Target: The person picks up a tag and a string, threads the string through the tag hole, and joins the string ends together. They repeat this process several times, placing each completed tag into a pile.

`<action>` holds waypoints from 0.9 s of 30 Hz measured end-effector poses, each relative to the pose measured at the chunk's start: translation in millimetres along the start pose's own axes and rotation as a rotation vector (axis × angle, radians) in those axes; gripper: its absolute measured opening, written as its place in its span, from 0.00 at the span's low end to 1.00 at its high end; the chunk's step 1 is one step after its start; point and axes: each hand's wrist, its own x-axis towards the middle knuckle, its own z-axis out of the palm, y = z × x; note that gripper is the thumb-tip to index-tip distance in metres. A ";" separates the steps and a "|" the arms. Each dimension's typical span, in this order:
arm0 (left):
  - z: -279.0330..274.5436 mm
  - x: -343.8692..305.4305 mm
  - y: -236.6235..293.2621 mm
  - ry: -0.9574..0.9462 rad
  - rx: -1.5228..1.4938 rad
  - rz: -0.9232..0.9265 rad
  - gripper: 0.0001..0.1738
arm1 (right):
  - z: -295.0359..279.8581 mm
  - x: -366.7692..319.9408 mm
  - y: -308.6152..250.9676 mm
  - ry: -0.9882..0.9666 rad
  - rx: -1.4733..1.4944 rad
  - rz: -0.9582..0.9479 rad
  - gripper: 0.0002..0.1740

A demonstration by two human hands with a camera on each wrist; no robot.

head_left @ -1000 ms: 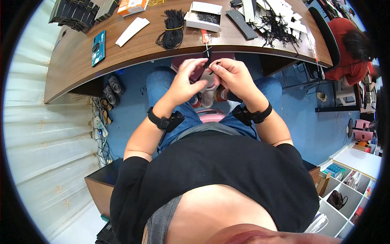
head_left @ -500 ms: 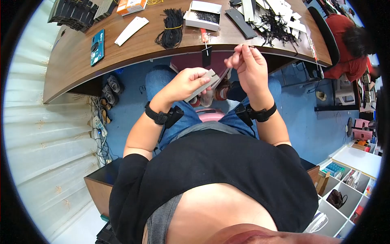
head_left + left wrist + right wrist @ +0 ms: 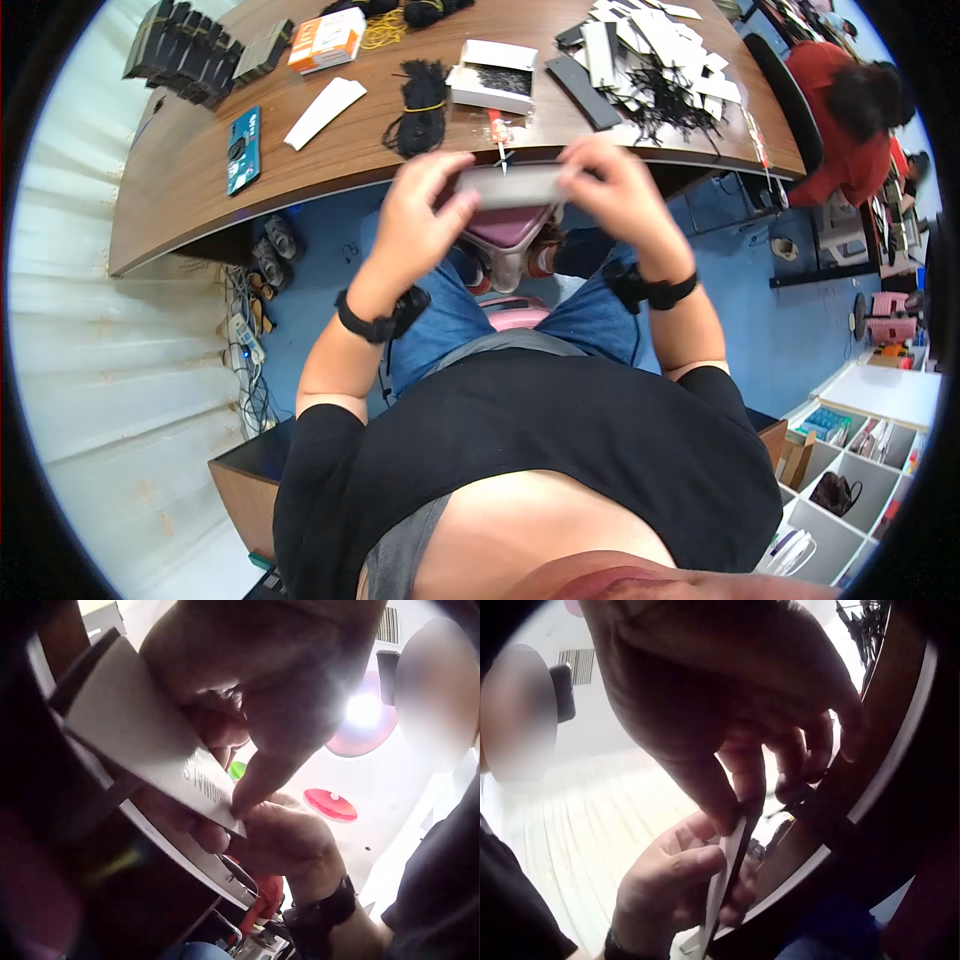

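Note:
A flat grey strip point(image 3: 515, 187), blurred in the head view, is held level between both hands just off the table's front edge. The left hand point(image 3: 418, 215) grips its left end between thumb and fingers. At the other end the right hand point(image 3: 625, 195) pinches it. Printed lettering shows on the pale face of the strip point(image 3: 150, 735) in the left wrist view. Seen nearly edge-on in the right wrist view, the strip point(image 3: 724, 881) runs from the right hand point(image 3: 720, 697) down to the left hand point(image 3: 671, 885).
On the table point(image 3: 200, 215) lie a bundle of black cords point(image 3: 422, 110), a white box of small black pieces point(image 3: 493, 78), a red-handled tool point(image 3: 497, 128), a dark strip point(image 3: 582, 92) and a pile of white tags point(image 3: 650, 50). A person in red point(image 3: 825, 85) sits at the right.
The strip, held in the left hand alone half a second ago, has been turned level and lifted toward the table edge. The right hand has come down onto its right end.

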 end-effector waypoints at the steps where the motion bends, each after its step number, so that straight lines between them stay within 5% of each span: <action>1: -13.8 6.9 -13.0 0.129 0.075 0.031 0.15 | -14.7 8.2 9.7 0.098 0.053 0.055 0.04; 2: -27.4 12.4 -28.6 0.238 0.173 0.061 0.14 | -32.5 17.3 21.0 0.186 0.276 0.267 0.04; 5: -65.7 22.8 -78.7 0.326 0.451 -0.070 0.12 | -74.2 52.9 56.7 0.561 0.359 0.353 0.11; 6: -71.9 25.5 -101.9 0.376 0.631 -0.061 0.11 | -83.4 64.0 77.9 0.601 0.238 0.410 0.25; 9: -88.2 27.5 -140.4 0.293 0.890 -0.156 0.12 | -71.8 66.9 96.6 0.728 -0.840 0.317 0.40; 10: -90.1 27.2 -142.2 0.222 0.927 -0.212 0.13 | -65.0 61.0 88.9 0.682 -0.687 0.246 0.46; 13: -90.7 28.1 -134.8 0.189 1.054 -0.192 0.15 | -32.2 40.0 59.9 0.693 -0.723 -0.048 0.36; 18: -89.0 27.1 -128.8 0.373 1.030 -0.179 0.22 | 10.4 11.5 24.2 0.670 -0.577 -0.202 0.26; 21: -72.5 18.5 -92.8 0.510 0.681 -0.047 0.23 | 37.2 -10.7 15.1 0.417 -0.468 -0.335 0.20; 23: -42.1 4.0 -47.1 0.358 0.326 -0.018 0.25 | 59.7 -24.4 -9.7 0.172 0.147 0.125 0.18; 27: 26.4 -34.8 -13.3 -0.001 0.050 -0.057 0.21 | 85.6 -27.2 -8.1 0.079 0.556 0.360 0.17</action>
